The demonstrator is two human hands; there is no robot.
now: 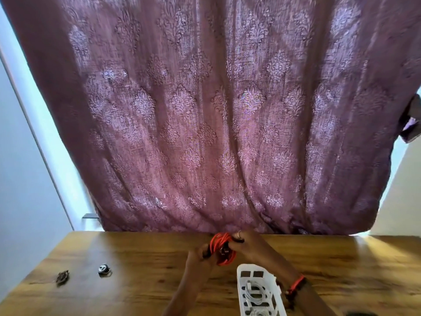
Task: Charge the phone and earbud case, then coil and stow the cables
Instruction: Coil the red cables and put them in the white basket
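Note:
A red cable (222, 244), wound into a coil, hangs just above the wooden table (141, 265) near its far edge. My left hand (200, 253) grips the coil's left side. My right hand (242, 241), with a ring on one finger, pinches the coil's right side near a dark plug end. In front of my hands stands a white slotted basket (245, 270) that holds a coiled white cable (256, 293). The phone and earbud case are not in view.
Two small dark objects lie on the table's left part: one brownish (62, 277), one black and silver (104, 269). A purple patterned curtain (216, 122) hangs right behind the table's far edge. A dark object (358, 313) shows at the bottom right.

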